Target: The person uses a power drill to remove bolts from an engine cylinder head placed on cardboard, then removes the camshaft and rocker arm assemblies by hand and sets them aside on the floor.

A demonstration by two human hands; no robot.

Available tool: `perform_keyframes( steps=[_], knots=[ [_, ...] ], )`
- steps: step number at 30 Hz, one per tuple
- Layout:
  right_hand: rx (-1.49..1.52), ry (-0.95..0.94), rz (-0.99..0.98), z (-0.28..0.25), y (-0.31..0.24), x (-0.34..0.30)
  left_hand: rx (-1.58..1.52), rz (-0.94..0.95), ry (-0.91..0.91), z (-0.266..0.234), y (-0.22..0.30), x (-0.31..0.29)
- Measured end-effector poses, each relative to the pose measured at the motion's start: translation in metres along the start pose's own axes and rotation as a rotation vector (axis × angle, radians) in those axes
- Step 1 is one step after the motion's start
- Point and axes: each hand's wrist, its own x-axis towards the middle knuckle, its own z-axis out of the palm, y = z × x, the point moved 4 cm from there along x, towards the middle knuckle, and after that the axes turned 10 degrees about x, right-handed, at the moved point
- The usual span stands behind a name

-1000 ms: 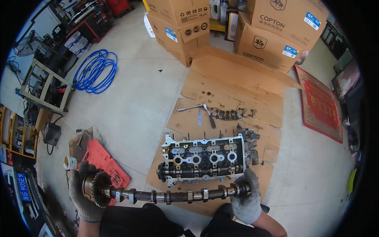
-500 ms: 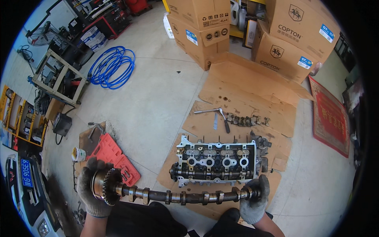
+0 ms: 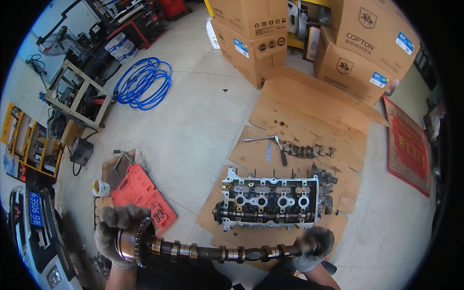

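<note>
A long steel camshaft (image 3: pixel 210 253) with a toothed gear at its left end lies level across my two gloved hands. My left hand (image 3: pixel 110 237) wraps round the gear end. Around the thinner right end, my right hand (image 3: pixel 316 246) is closed. Both gloves are grey and soiled. Just beyond the shaft, a cylinder head (image 3: pixel 270 200) rests on cardboard, with another camshaft (image 3: pixel 266 215) seated along its near side. Behind it are a ratchet wrench (image 3: pixel 280 149) and a row of bearing caps (image 3: pixel 309 150).
Flattened cardboard (image 3: pixel 309 113) covers the floor under the parts. A red tool case (image 3: pixel 142 198) lies open at left, beside a small tub (image 3: pixel 101 188). Stacked boxes (image 3: pixel 249 48) stand at the back. A coiled blue hose (image 3: pixel 142 83) and a red mat (image 3: pixel 408 145) lie farther out.
My hands and the camshaft have come slightly lower in view and a little to the right. The whole scene has shifted slightly right. Both hands keep their hold.
</note>
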Motion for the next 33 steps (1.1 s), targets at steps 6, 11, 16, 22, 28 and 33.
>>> perform_keyframes(
  steps=[6, 11, 16, 22, 28, 33],
  knots=[
    [-0.099, -0.031, -0.008, 0.006, -0.013, 0.004, -0.031, 0.053, 0.021, 0.016, 0.008, 0.005],
    [-0.076, -0.103, 0.032, -0.006, 0.016, -0.024, -0.045, 0.016, 0.036, 0.010, 0.007, 0.006],
    [-0.067, -0.036, 0.084, 0.001, 0.001, -0.003, 0.073, -0.019, 0.037, 0.021, -0.010, 0.021],
    [-0.147, -0.289, 0.427, 0.024, -0.012, 0.035, 0.575, -0.150, 0.184, 0.007, -0.030, 0.018],
    [-0.349, -0.399, 0.686, 0.006, -0.028, 0.060, 0.642, -0.446, 0.070, 0.019, -0.067, 0.025],
    [-0.340, -0.404, 0.741, -0.007, -0.021, 0.049, 0.750, -0.496, 0.089, 0.017, -0.077, 0.023]
  ],
)
